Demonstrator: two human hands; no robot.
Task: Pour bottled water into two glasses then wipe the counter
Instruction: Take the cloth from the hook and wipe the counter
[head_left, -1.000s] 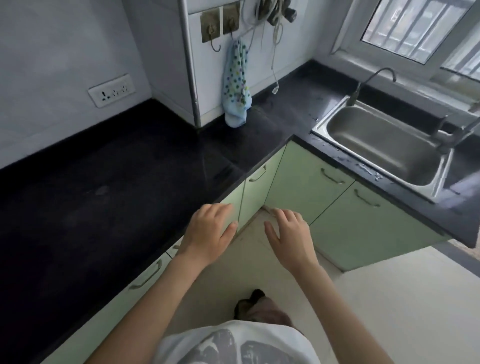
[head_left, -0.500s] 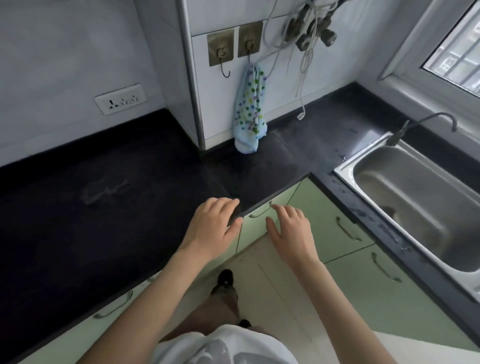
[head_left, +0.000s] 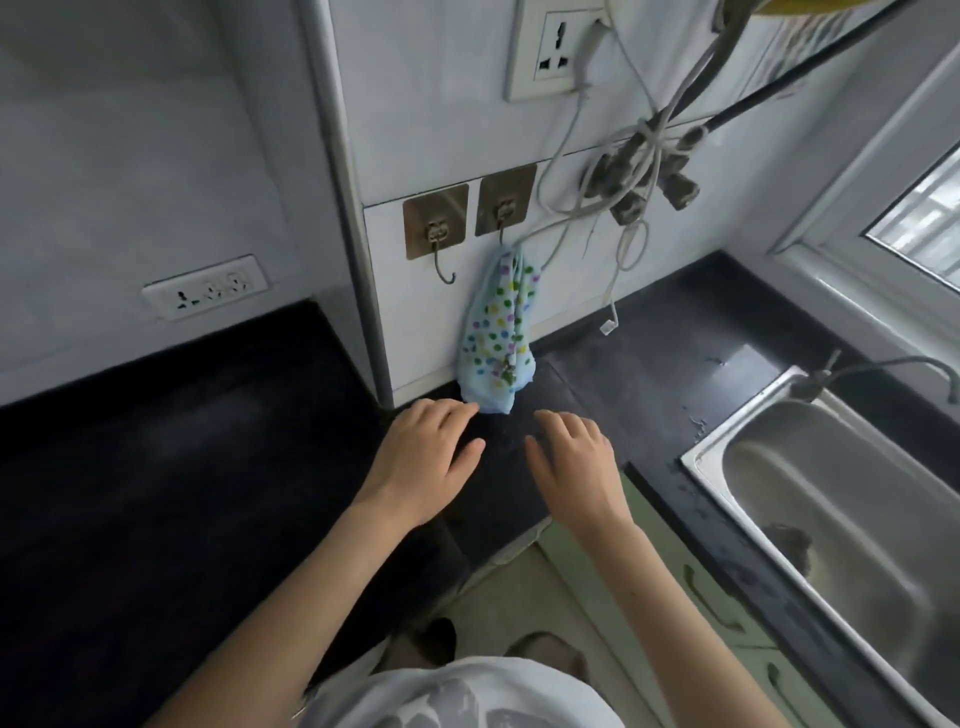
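Observation:
A light blue cloth with coloured dots (head_left: 497, 332) hangs from a wall hook and its lower end touches the black counter (head_left: 182, 467). My left hand (head_left: 423, 457) hovers over the counter with relaxed fingers, its fingertips just left of the cloth's bottom. Beside it, my right hand (head_left: 574, 462) is also relaxed and holds nothing, a little below and right of the cloth. No bottle or glasses are in view.
A steel sink (head_left: 841, 499) with a tap (head_left: 883, 369) is set into the counter at the right. Two adhesive hooks (head_left: 436, 223), a wall socket (head_left: 558, 47) and dangling cables (head_left: 639, 171) are on the wall. Green cabinet doors (head_left: 701, 587) lie below the counter edge.
I have stepped closer to the corner. Both hands moved forward from over the cabinet fronts to over the counter, near the hanging cloth.

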